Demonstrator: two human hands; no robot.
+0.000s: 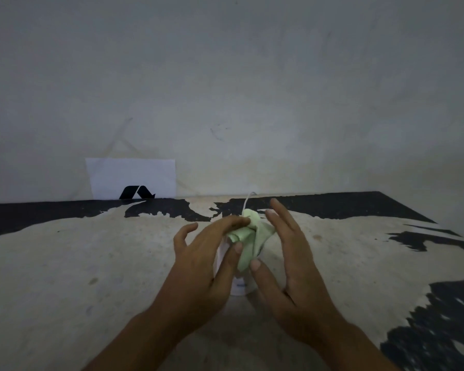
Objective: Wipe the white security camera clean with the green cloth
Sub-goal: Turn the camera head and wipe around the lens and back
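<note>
The white security camera stands on the worn tabletop in the middle of the view, mostly hidden behind my hands; only its base and a strip of its left side show. The pale green cloth is draped over its top and front. My left hand wraps the camera's left side, fingers pressing the cloth on top. My right hand is at the right side, thumb on the cloth's lower edge, fingers stretched upward and apart. A thin white cable rises behind the camera.
A white paper with a black logo leans against the pale wall at the back left. The tabletop has a worn cream surface with black patches along the back edge and at the right.
</note>
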